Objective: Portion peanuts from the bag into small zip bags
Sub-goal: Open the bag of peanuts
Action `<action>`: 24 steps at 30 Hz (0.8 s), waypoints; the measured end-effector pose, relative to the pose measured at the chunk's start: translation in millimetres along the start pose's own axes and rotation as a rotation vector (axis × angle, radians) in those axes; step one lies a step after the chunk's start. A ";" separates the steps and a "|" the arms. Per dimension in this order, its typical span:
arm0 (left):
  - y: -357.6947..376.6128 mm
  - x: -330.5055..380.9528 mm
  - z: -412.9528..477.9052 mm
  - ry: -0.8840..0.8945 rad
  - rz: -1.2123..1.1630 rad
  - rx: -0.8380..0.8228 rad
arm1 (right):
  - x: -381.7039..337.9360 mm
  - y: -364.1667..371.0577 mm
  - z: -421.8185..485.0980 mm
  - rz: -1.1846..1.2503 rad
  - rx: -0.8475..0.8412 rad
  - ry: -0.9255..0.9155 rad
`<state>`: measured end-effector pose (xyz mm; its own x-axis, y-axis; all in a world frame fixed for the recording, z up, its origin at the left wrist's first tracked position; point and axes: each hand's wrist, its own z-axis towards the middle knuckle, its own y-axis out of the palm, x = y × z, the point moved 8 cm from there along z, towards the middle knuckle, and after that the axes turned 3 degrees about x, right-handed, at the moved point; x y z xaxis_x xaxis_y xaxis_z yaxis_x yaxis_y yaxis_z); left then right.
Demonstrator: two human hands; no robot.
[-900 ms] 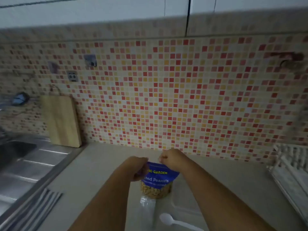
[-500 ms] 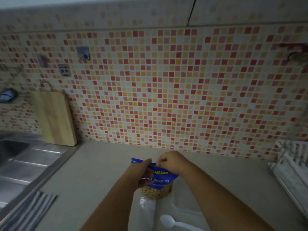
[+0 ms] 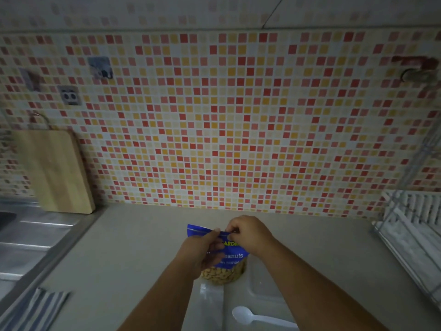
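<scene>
I note left grip and right grip both pinching the top edge of the bag, upright on the tabletop, spoon lying nearer the camera.

The peanut bag shows only half its label (the spoon handle ends unseen).

Peanut bag: blue upper part with white and yellow lettering; clear lower part showing tan peanuts.
Zip bags: clear, glossy.
Spoon: plain white.
Counter: uniform grey-beige, no pattern.
Wall: mosaic of small squares in red, pink, orange, yellow and off-white, mixed without order.
Cutting board: pale wood with lengthwise grain.
Cloth: blue-grey and white stripes.
Sink: steel grey.
Dish rack: white.
</scene>
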<state>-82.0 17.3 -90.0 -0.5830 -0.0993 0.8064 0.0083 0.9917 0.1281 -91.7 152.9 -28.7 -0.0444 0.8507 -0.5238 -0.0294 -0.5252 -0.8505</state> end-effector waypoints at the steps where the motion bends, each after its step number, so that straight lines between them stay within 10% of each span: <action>1: 1.0 0.1 0.2 0.000 0.001 -0.007 | 1.0 0.1 0.7 0.008 0.003 0.003; 24: 2.9 -11.5 11.8 0.037 -0.078 0.099 | 3.5 3.2 10.9 0.193 -0.193 0.058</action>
<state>-84.8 22.4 -105.7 -0.5482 -0.1773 0.8173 -0.1174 0.9839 0.1347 -102.8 154.0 -32.6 0.0263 0.7383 -0.6739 0.1653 -0.6681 -0.7255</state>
